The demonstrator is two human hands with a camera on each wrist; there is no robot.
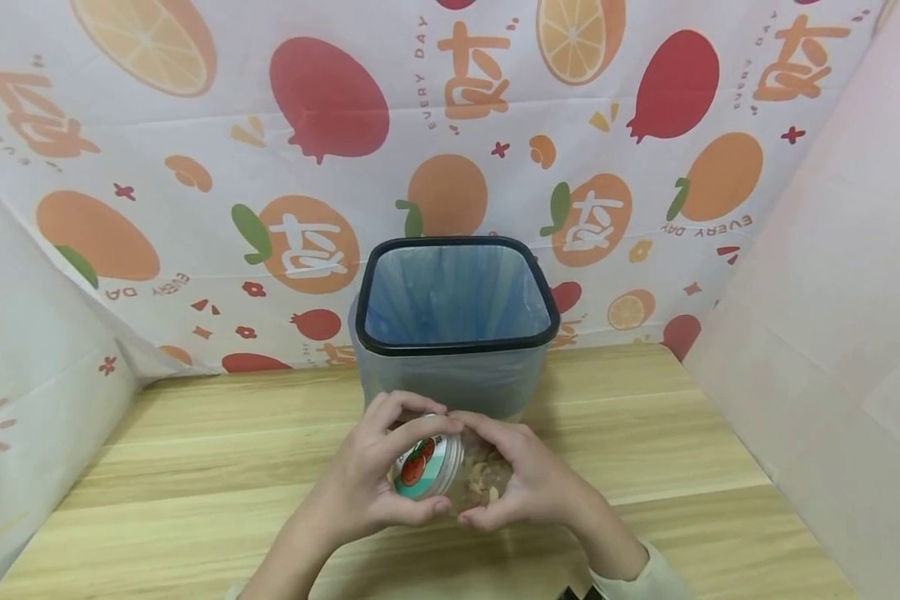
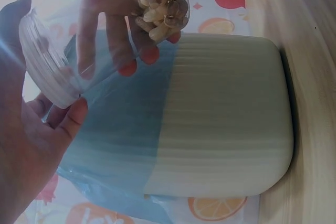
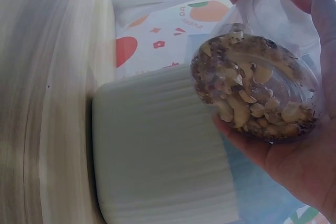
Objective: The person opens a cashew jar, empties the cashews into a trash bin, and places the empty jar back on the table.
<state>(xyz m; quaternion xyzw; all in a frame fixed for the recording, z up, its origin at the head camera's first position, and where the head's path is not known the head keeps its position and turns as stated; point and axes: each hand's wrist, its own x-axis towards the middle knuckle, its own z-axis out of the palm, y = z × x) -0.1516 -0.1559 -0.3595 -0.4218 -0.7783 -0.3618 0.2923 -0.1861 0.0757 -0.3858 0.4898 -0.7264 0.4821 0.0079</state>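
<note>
Both hands hold a clear plastic jar tilted on its side, in front of the bin. My left hand grips its round lid, which has a green and white label with red fruit. The lid sits on the jar's mouth; whether it is loose cannot be told. Around the jar's body curl the fingers of my right hand. Through the clear wall, nuts that look like cashews, with dark crumbs, show at the jar's bottom in the right wrist view.
Just beyond the hands stands a pale ribbed bin with a black rim and a blue liner bag. It rests on a wood-grain table. Behind hangs a fruit-print cloth, with pale cloth sides left and right.
</note>
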